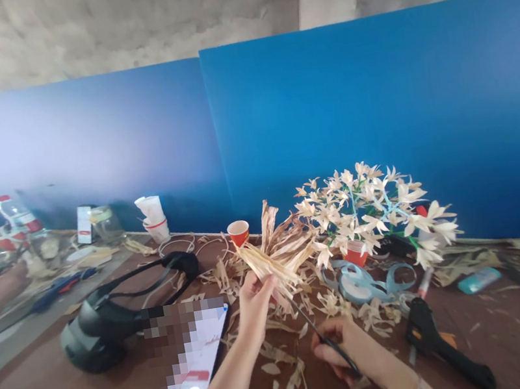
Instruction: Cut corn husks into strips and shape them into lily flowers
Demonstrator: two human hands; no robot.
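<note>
My left hand [258, 293] pinches a strip of pale dried corn husk [271, 264], its fingertips closed on the lower end. Behind the strip, a bundle of browner husks [286, 236] fans upward. Below and to the right, my right hand [341, 346] grips a slim, dark, black-handled tool that looks like scissors [333, 345]. The tip points up toward the husk by my left fingers; whether it touches is unclear. Pale husk flowers [353, 206] on green and light blue stems stand in an orange paper cup [355, 253] to the right.
Husk scraps [288, 374] litter the brown table. On the right lie light blue ribbon rolls [358, 284] and a black glue gun [441, 343]. A phone [206, 354], a black headset [97, 332] and an orange cup [238, 232] sit leftward. Another person's hand [3, 288] shows far left.
</note>
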